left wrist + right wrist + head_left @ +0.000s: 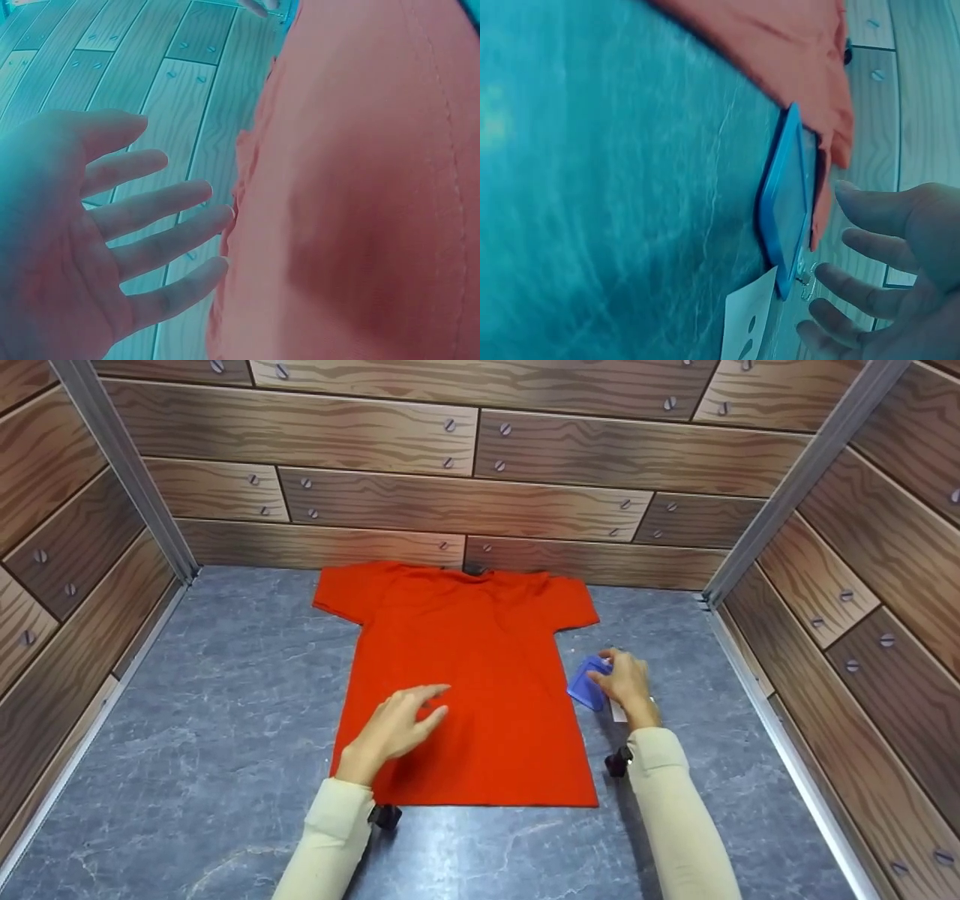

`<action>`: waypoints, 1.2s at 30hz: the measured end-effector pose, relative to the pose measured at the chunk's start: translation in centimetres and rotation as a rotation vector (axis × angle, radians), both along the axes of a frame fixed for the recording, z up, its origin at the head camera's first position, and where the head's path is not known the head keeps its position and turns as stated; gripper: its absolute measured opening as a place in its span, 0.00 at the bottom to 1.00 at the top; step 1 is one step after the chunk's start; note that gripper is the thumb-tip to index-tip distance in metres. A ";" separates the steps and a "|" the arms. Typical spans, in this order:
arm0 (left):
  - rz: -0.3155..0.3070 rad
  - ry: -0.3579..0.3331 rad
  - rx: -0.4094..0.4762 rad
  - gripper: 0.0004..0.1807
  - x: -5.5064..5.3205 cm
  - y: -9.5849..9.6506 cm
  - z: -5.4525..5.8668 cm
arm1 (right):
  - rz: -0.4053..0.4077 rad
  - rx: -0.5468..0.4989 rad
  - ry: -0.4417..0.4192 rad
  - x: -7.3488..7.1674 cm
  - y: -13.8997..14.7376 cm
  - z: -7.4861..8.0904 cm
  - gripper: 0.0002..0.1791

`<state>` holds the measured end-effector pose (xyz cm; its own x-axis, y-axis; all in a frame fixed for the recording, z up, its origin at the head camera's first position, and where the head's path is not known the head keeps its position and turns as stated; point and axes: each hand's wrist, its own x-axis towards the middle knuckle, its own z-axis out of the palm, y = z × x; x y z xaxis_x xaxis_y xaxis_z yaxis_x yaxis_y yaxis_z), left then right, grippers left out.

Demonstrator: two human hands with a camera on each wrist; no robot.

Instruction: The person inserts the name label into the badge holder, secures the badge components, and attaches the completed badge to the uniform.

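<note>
A red T-shirt [480, 660] lies spread flat, its neck toward the back wall. Over its lower left part hovers my left hand [394, 724], fingers extended and holding nothing; the left wrist view shows the bare palm [67, 262]. My right hand [627, 682] is just right of the shirt, above a blue badge holder [583, 691]. In the right wrist view its spread fingers [862, 289] are close to the holder's clip end [804, 276], not wrapped round it. A white card with dark marks [742, 319] lies beside the holder, partly hidden under my right wrist in the head view.
The grey marbled surface [187, 720] is bounded by wood-patterned walls at the back [375, 502], left and right. Metal strips [780, 765] run along the side edges. A small dark thing [475, 571] shows at the shirt's neck, by the back wall.
</note>
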<state>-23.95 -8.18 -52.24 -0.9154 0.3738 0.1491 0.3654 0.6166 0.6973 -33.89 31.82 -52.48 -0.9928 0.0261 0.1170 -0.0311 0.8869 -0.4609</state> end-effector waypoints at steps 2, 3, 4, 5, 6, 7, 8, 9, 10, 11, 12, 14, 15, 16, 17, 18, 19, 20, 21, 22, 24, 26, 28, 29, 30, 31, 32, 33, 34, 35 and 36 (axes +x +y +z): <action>0.001 0.002 0.000 0.25 0.0 0.0 0.0 | 0.000 0.031 -0.021 -0.3 0.1 0.0 0.27; 0.001 0.002 -0.003 0.25 0.0 0.0 -0.1 | -0.002 0.041 -0.038 -0.4 0.1 0.1 0.27; 0.001 0.001 -0.006 0.25 0.0 0.0 -0.1 | -0.006 0.047 -0.055 -0.5 0.2 0.1 0.28; 0.000 0.001 -0.008 0.24 0.0 0.0 -0.1 | -0.009 0.054 -0.070 -0.6 0.2 0.1 0.28; -0.001 0.000 -0.008 0.24 0.0 0.0 -0.1 | -0.009 0.060 -0.082 -0.7 0.2 0.1 0.29; -0.002 -0.002 -0.007 0.24 0.0 -0.1 -0.1 | -0.007 0.065 -0.091 -0.9 0.2 0.1 0.29; -0.005 -0.002 -0.008 0.24 0.0 -0.1 -0.2 | -0.009 0.066 -0.099 -0.9 0.3 0.1 0.29; -0.006 -0.002 -0.009 0.24 0.0 -0.1 -0.2 | -0.008 0.065 -0.104 -0.9 0.4 0.0 0.29; -0.004 -0.003 -0.008 0.24 0.0 -0.1 -0.3 | -0.006 0.065 -0.109 -0.9 0.4 0.0 0.29; -0.003 -0.002 -0.008 0.24 0.0 -0.1 -0.3 | -0.003 0.066 -0.113 -1.0 0.4 0.0 0.30; -0.001 -0.001 -0.008 0.24 -0.1 -0.1 -0.3 | -0.001 0.065 -0.116 -1.1 0.4 0.0 0.30; 0.003 0.001 -0.006 0.24 -0.1 -0.1 -0.3 | 0.002 0.067 -0.120 -1.2 0.4 0.1 0.29; 0.005 0.001 -0.005 0.24 -0.1 -0.1 -0.3 | 0.005 0.071 -0.117 -1.3 0.4 0.0 0.29; 0.006 0.001 -0.005 0.24 -0.1 -0.1 -0.3 | 0.007 0.071 -0.117 -1.4 0.4 0.0 0.29; 0.006 0.003 -0.004 0.24 -0.1 -0.1 -0.3 | 0.011 0.074 -0.113 -1.4 0.5 0.0 0.29; 0.004 0.004 -0.001 0.24 -0.1 0.0 -0.3 | 0.014 0.074 -0.111 -1.5 0.5 0.0 0.29; 0.002 0.006 0.000 0.24 -0.1 0.0 -0.2 | 0.018 0.079 -0.108 -1.5 0.6 -0.1 0.29; 0.000 0.007 0.002 0.24 -0.1 0.1 -0.2 | 0.018 0.080 -0.108 -1.5 0.7 -0.1 0.29; -0.003 0.008 0.003 0.24 -0.1 0.2 -0.2 | 0.018 0.081 -0.111 -1.5 0.8 -0.1 0.29; -0.004 0.008 0.002 0.24 -0.1 0.2 -0.2 | 0.019 0.082 -0.117 -1.6 0.9 -0.2 0.29; -0.004 0.006 0.002 0.24 -0.1 0.2 -0.3 | 0.021 0.082 -0.135 -1.7 1.0 -0.2 0.29; -0.003 0.004 0.002 0.24 0.0 0.2 -0.3 | 0.018 0.080 -0.159 -1.8 1.0 -0.2 0.30; -0.002 0.004 0.003 0.24 0.0 0.1 -0.4 | 0.025 0.087 -0.178 -1.9 1.1 -0.2 0.31; -0.002 0.007 0.005 0.23 0.0 0.1 -0.4 | 0.027 0.090 -0.187 -2.0 1.1 -0.2 0.32; -0.003 0.010 0.007 0.23 0.0 0.1 -0.4 | 0.032 0.094 -0.195 -2.0 1.1 -0.2 0.33; -0.003 0.011 0.010 0.23 0.0 0.1 -0.4 | 0.036 0.097 -0.203 -2.0 1.1 -0.2 0.33; -0.003 0.013 0.010 0.23 0.0 0.1 -0.4 | 0.041 0.100 -0.211 -2.1 1.1 -0.2 0.34; -0.003 0.015 0.011 0.23 0.0 0.1 -0.4 | 0.043 0.100 -0.221 -2.1 1.1 -0.1 0.34; -0.003 0.017 0.012 0.23 0.0 0.0 -0.4 | 0.045 0.097 -0.230 -2.1 1.1 -0.1 0.34; -0.004 0.018 0.012 0.24 0.0 0.0 -0.4 | 0.042 0.083 -0.242 -2.1 1.2 0.0 0.35; -0.005 0.016 0.012 0.24 0.0 0.0 -0.4 | 0.039 0.069 -0.255 -2.1 1.2 0.0 0.35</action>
<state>-23.97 -8.17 -52.64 -0.9111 0.3762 0.1685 0.3796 0.6066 0.6985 -35.99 32.99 -52.46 -0.9906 -0.0123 -0.1364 0.0433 0.9170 -0.3966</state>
